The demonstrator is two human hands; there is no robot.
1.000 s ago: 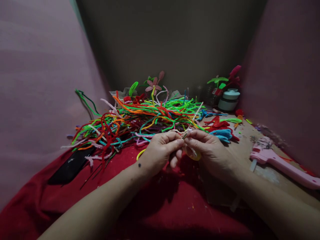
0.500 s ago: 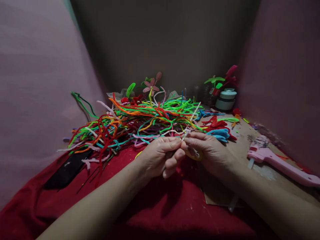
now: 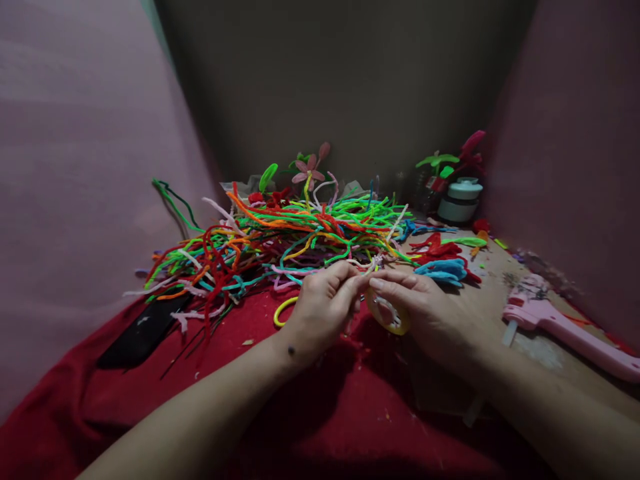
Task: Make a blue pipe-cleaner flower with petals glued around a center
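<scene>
My left hand (image 3: 323, 308) and my right hand (image 3: 425, 308) meet fingertip to fingertip over the red cloth (image 3: 310, 407). Both are closed in a pinch on a thin pale pipe cleaner piece (image 3: 373, 265) that sticks up between them. A small yellow tape roll (image 3: 390, 315) hangs at the fingers of my right hand. Just behind my hands lies a big tangled heap of coloured pipe cleaners (image 3: 280, 240). A yellow pipe cleaner loop (image 3: 283, 310) rests on the cloth left of my left hand.
A pink glue gun (image 3: 560, 327) lies on the wooden board at right. A white jar (image 3: 461, 200) with pipe-cleaner flowers stands at the back right, a pink flower (image 3: 309, 167) at the back. A black flat object (image 3: 143, 332) lies left. Pink walls close both sides.
My hands stayed pinched together and shifted slightly. The yellow tape roll at my right hand has turned more into view, and the yellow loop on the cloth is uncovered.
</scene>
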